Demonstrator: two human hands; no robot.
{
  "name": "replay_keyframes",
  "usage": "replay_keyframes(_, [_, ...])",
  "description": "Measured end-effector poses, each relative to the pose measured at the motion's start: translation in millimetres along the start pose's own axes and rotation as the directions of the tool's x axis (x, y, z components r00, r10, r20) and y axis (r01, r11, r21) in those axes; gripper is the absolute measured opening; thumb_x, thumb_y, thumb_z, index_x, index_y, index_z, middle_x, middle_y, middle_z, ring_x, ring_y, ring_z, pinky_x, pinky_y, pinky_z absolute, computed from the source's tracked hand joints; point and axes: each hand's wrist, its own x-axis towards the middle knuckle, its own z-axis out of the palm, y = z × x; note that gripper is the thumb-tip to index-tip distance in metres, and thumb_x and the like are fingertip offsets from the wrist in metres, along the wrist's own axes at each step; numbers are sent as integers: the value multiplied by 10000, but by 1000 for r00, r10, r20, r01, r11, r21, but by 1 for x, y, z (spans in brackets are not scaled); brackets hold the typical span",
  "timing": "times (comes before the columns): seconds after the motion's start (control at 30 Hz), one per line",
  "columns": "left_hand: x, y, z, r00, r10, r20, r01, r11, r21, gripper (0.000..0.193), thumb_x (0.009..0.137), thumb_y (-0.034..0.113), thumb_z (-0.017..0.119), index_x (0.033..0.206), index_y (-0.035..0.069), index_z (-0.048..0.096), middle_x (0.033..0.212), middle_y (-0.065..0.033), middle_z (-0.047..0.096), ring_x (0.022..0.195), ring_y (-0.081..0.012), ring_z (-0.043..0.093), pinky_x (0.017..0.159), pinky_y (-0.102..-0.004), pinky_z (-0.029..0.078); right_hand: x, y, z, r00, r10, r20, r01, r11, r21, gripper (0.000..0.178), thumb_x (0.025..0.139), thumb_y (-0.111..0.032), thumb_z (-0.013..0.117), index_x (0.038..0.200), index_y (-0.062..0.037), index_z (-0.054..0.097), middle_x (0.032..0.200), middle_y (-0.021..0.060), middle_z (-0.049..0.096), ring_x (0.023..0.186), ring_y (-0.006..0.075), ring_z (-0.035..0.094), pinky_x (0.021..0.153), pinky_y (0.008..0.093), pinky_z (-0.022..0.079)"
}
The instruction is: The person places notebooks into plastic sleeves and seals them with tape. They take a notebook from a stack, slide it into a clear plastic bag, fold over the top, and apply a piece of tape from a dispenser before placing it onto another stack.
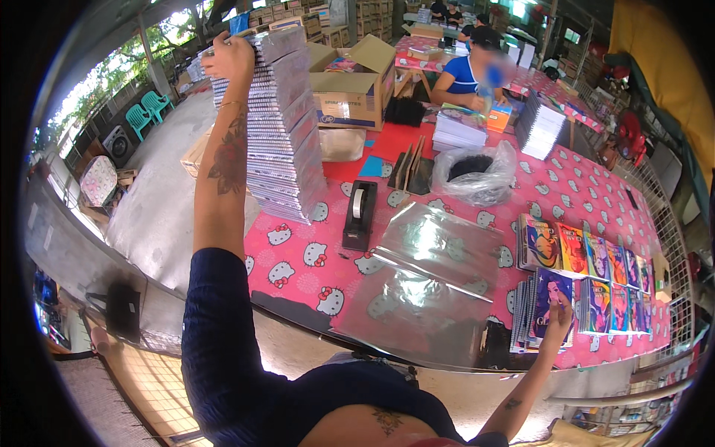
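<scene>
My left hand (229, 58) is raised to the top of a tall stack of plastic-wrapped spiral notebooks (287, 127), fingers curled over the edge of the uppermost pack. That stack stands at the table's left side and leans slightly. At the lower right, my right hand (558, 316) grips a purple-covered notebook (553, 290) on a low pile, its fingers partly hidden. Beside it lie rows of notebooks with colourful illustrated covers (596, 257). Between my arms, clear plastic sheets (424, 290) lie flat near the table's front edge. A black tape dispenser (359, 216) stands behind them.
A pink patterned cloth (298, 287) covers the table. Farther back are an open cardboard box (354, 97), a clear plastic bag (477, 175) with something dark inside, and more notebook stacks (458, 128). A co-worker in blue (458, 78) sits across the table. Green chairs (149, 108) stand at left.
</scene>
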Motion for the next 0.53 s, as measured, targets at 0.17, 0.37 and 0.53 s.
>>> replay_keyframes(0.17, [13, -27, 12, 976, 186, 117, -201, 971, 132, 303, 861, 338, 554, 1083, 243, 736, 1226, -243, 550, 1161, -394, 423, 1013, -516, 317, 16, 29, -57, 999, -41, -13, 36, 955, -293, 437, 945, -290, 644, 1284, -24, 572, 1295, 168, 533, 1241, 290, 482, 1025, 405, 406])
replay_keyframes(0.37, [15, -40, -2, 969, 142, 204, -157, 986, 58, 328, 874, 397, 522, 1061, 268, 758, 1178, -165, 645, 1249, -329, 439, 1009, -500, 374, 44, 82, -119, 975, 200, 98, -158, 932, -325, 580, 916, -378, 679, 1302, 35, 550, 1236, 138, 593, 1133, 226, 547, 1001, 341, 410])
replay_keyframes(0.53, [34, -40, 7, 978, 63, 200, -95, 983, 156, 459, 834, 447, 619, 1182, 162, 712, 1513, -116, 402, 1340, -302, 345, 1099, -504, 276, 66, 64, -129, 869, 388, 307, -303, 908, -290, 615, 912, -389, 691, 1327, 29, 516, 1218, 115, 618, 1080, 143, 566, 937, 307, 436])
